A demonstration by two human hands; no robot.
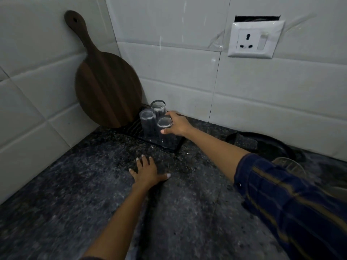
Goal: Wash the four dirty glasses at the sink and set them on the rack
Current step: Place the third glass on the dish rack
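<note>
Three clear glasses stand upside down on a dark ribbed rack (179, 144) in the counter's corner. The back glass (159, 107) and the left glass (148, 121) stand free. My right hand (177, 124) curls around the front glass (166, 133), thumb on its near side and fingers behind it. My left hand (148, 171) lies flat on the dark granite counter (75, 184) in front of the rack, fingers spread, holding nothing.
A round wooden cutting board (108, 85) leans against the tiled wall just left of the rack. A white wall socket (255, 40) is mounted at the upper right. A dark pan (270, 145) and a steel vessel (290, 166) sit at the right.
</note>
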